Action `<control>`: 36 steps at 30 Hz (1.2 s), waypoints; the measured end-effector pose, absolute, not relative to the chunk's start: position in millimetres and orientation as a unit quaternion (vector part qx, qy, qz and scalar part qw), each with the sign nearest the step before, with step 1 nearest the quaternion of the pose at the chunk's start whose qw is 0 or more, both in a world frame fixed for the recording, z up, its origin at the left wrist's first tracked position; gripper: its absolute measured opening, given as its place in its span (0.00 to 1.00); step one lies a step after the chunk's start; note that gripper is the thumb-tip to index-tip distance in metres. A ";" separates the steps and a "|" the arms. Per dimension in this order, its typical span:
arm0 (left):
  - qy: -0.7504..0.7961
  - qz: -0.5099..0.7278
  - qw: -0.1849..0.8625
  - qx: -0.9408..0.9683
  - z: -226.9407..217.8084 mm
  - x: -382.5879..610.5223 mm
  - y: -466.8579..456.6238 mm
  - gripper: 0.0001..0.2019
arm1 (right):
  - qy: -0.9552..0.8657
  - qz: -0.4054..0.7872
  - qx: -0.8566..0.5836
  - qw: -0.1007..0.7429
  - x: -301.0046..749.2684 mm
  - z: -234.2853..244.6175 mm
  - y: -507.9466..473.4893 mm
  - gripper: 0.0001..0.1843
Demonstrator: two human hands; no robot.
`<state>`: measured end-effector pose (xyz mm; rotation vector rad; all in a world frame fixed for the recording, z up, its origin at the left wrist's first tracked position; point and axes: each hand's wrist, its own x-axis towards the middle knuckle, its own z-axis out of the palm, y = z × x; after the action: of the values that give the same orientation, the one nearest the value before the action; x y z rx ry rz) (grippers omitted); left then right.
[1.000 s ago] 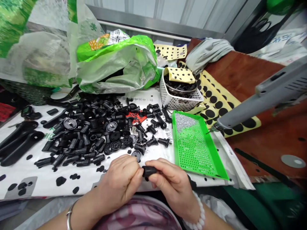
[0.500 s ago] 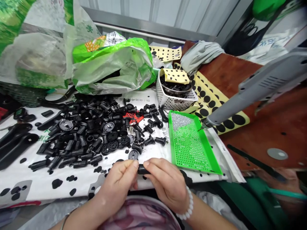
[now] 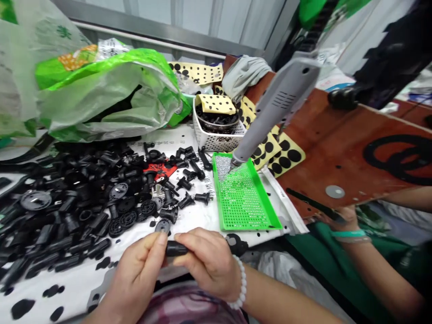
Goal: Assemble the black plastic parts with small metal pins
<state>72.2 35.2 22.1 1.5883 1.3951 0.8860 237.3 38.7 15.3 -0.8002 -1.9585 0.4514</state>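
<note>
- The left hand (image 3: pixel 135 270) is pinching the left end of a short black cylinder (image 3: pixel 176 248) between thumb and forefinger tip; the other fingers are curling loosely underneath.
- The right hand (image 3: pixel 205 265) is closing over the cylinder's right end, fingers bent around it and thumb on top. A white bead bracelet (image 3: pixel 241 279) is sitting on that wrist.
- The short black cylinder is lying roughly level between the two hands, bridging the small gap between them, held above the near edge of the white spotted sheet (image 3: pixel 67 279).
- A round toothed disc (image 3: pixel 162 226) is lying on the sheet just beyond the cylinder.
- A pile of black plastic parts (image 3: pixel 84 193) is spreading across the sheet to the left, beyond the left hand.
- A green perforated tray (image 3: pixel 243 202) is sitting beyond the right hand; a grey power screwdriver (image 3: pixel 273 108) is hanging with its tip over the tray's far end.
- A white basket (image 3: pixel 216 135) of black parts is standing behind the tray.
- Another person's hand (image 3: pixel 340 220) is resting at the bench edge, far right.
</note>
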 end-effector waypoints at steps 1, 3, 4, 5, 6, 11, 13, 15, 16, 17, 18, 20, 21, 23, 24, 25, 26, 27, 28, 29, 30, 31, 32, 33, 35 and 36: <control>0.548 0.350 0.369 0.664 21.8 71.1 35.4 0.19 | -0.785 0.221 -0.331 0.475 236.9 15.6 37.5 0.16; 0.520 0.348 0.296 0.721 19.3 69.4 35.4 0.17 | -0.738 0.320 -0.349 0.481 236.3 15.9 34.9 0.18; 0.500 0.351 0.262 0.747 17.2 68.7 35.3 0.16 | -0.702 0.382 -0.361 0.480 236.0 15.6 33.4 0.18; 0.476 0.354 0.228 0.772 14.6 68.0 35.2 0.15 | -0.656 0.451 -0.373 0.476 235.9 15.0 32.0 0.18; 0.451 0.358 0.197 0.794 11.8 67.3 35.2 0.15 | -0.601 0.522 -0.384 0.467 235.9 14.1 30.8 0.17; 0.347 0.342 0.097 0.868 3.1 64.5 38.9 0.12 | -0.366 0.743 -0.407 0.384 241.0 8.1 26.8 0.23; 0.306 0.345 0.070 0.884 3.5 63.9 41.2 0.10 | -0.341 0.772 -0.396 0.362 245.6 7.3 25.4 0.25; 0.278 0.340 0.044 0.897 5.9 63.8 42.7 0.10 | -0.337 0.791 -0.380 0.340 250.7 8.0 23.7 0.27; 0.269 0.333 0.032 0.903 7.8 64.0 43.0 0.09 | -0.336 0.799 -0.372 0.331 253.1 8.8 22.8 0.27; 0.261 0.325 0.022 0.909 10.0 64.5 43.2 0.10 | -0.333 0.805 -0.368 0.325 255.1 9.7 21.9 0.27; 0.254 0.317 0.016 0.913 12.3 65.3 43.2 0.10 | -0.330 0.807 -0.366 0.325 256.8 10.6 21.0 0.26; 0.250 0.307 0.020 0.918 16.4 68.0 42.8 0.10 | -0.323 0.804 -0.364 0.341 258.8 12.1 19.5 0.22; 0.255 0.305 0.028 0.917 17.8 69.8 42.5 0.10 | -0.322 0.800 -0.361 0.354 259.3 12.4 18.7 0.21; 0.272 0.309 0.046 0.910 18.7 74.1 41.5 0.10 | -0.334 0.782 -0.355 0.389 259.5 12.4 17.1 0.20; 0.281 0.317 0.054 0.904 18.3 76.5 40.8 0.10 | -0.349 0.769 -0.350 0.406 259.6 12.1 16.2 0.20; 0.290 0.326 0.063 0.898 17.6 79.1 40.0 0.11 | -0.369 0.751 -0.347 0.424 259.8 11.7 15.4 0.18; 0.300 0.334 0.076 0.890 16.8 81.9 39.0 0.11 | -0.397 0.723 -0.348 0.445 260.1 11.2 14.7 0.16; 0.313 0.339 0.094 0.882 16.3 85.0 38.0 0.11 | -0.435 0.681 -0.353 0.471 260.7 10.7 14.2 0.14; 0.331 0.340 0.116 0.873 16.3 88.4 37.0 0.12 | -0.482 0.624 -0.361 0.498 261.5 10.1 13.9 0.12; 0.355 0.337 0.142 0.860 16.9 92.0 36.1 0.13 | -0.532 0.555 -0.368 0.523 262.4 9.4 13.9 0.10; 0.385 0.331 0.171 0.844 18.1 95.8 35.4 0.13 | -0.582 0.478 -0.370 0.544 263.5 8.5 14.2 0.10; 0.417 0.326 0.205 0.824 19.8 99.6 34.8 0.14 | -0.628 0.402 -0.367 0.557 264.5 7.5 14.9 0.11; 0.448 0.321 0.243 0.798 21.8 103.4 34.5 0.15 | -0.667 0.333 -0.359 0.562 265.5 6.2 15.7 0.12; 0.474 0.315 0.286 0.771 23.9 106.8 34.3 0.16 | -0.699 0.273 -0.351 0.559 266.4 4.8 16.7 0.13; 0.506 0.308 0.366 0.717 27.2 111.9 34.1 0.17 | -0.745 0.177 -0.345 0.542 267.2 2.0 19.1 0.15; 0.514 0.305 0.396 0.697 28.1 113.3 34.1 0.17 | -0.760 0.140 -0.348 0.531 267.0 0.7 20.2 0.15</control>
<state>113.3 34.1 28.1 1.7675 1.3015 0.7735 267.0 20.2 0.7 -0.8304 -1.8125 0.3340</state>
